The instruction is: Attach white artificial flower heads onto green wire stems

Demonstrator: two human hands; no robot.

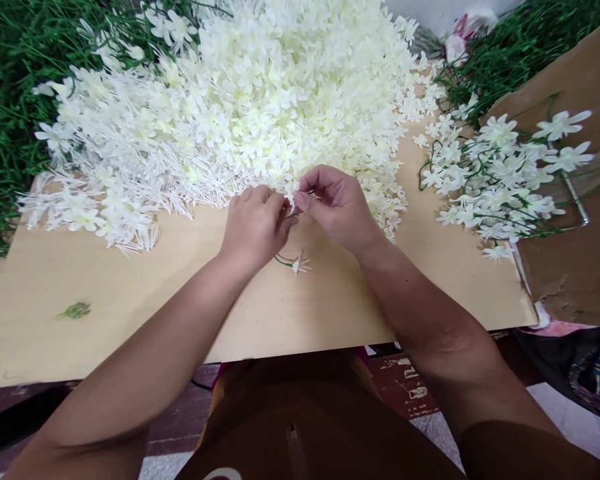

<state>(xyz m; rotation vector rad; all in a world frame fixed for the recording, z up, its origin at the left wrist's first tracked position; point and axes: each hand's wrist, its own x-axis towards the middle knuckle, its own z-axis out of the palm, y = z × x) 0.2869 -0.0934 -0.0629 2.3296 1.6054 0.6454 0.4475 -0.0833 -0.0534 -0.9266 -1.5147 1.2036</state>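
Note:
Over the middle of the table, my left hand (257,225) is closed around a thin green artificial stem. A small white flower (300,265) on that stem hangs below the hand, above the tabletop. My right hand (339,208) pinches a white artificial flower (291,192) between thumb and forefinger, close to my left fingertips. The fingers partly hide how this flower and the stem meet. Just beyond both hands lies a large heap of loose white flowers (260,100) with pale yellow centres.
Green artificial stems (13,113) pile up at the left, with more stems (525,60) at the back right. White flowers on green stems (505,173) lie at the right, by a cardboard box (575,267). A green scrap (76,310) rests on the wooden tabletop (145,287).

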